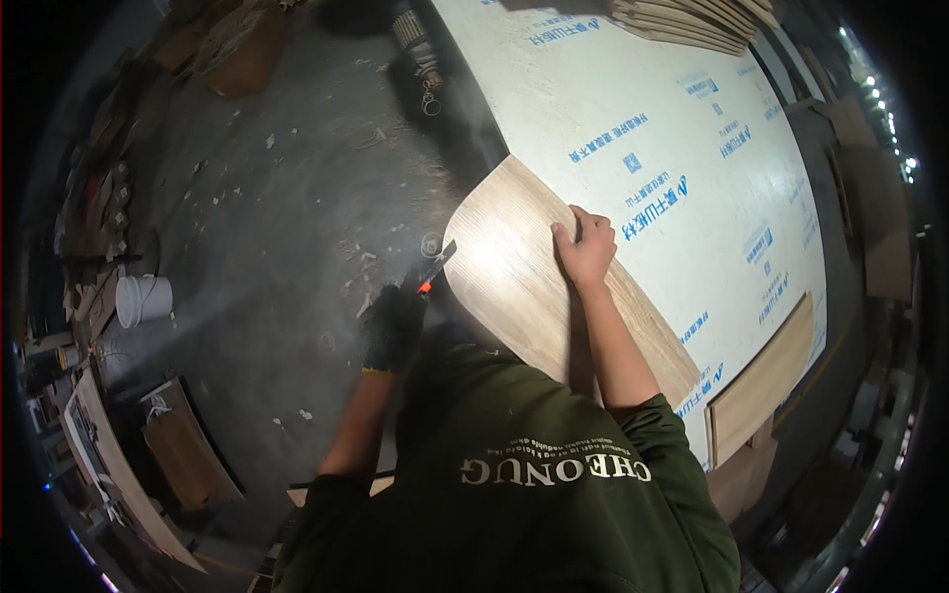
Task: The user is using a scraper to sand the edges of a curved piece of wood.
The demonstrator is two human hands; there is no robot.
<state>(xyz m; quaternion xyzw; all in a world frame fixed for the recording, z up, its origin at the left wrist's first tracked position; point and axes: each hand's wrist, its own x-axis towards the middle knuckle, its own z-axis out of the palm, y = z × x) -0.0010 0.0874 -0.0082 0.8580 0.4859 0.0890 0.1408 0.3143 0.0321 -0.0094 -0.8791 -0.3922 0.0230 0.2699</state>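
Observation:
A wood-grain panel (519, 262) with a rounded left end lies partly on the white-covered work surface (682, 128), its curved end sticking out past the surface's left edge. My bare right hand (591, 249) grips the panel's far edge, thumb on the top face. In a dark glove, my left hand (393, 321) is closed round a flat, dark-bladed tool (441, 265) with an orange part near the grip. The blade's tip is at the panel's curved edge; whether it touches I cannot tell. The tool's exact kind is unclear, and the glove hides its handle.
Thin wooden panels are stacked (697, 22) at the far end of the work surface. Another wood-grain board (761, 381) lies at its near right corner. A white bucket (143, 300) stands on the floor to the left, where scraps are scattered and boards (188, 445) lean.

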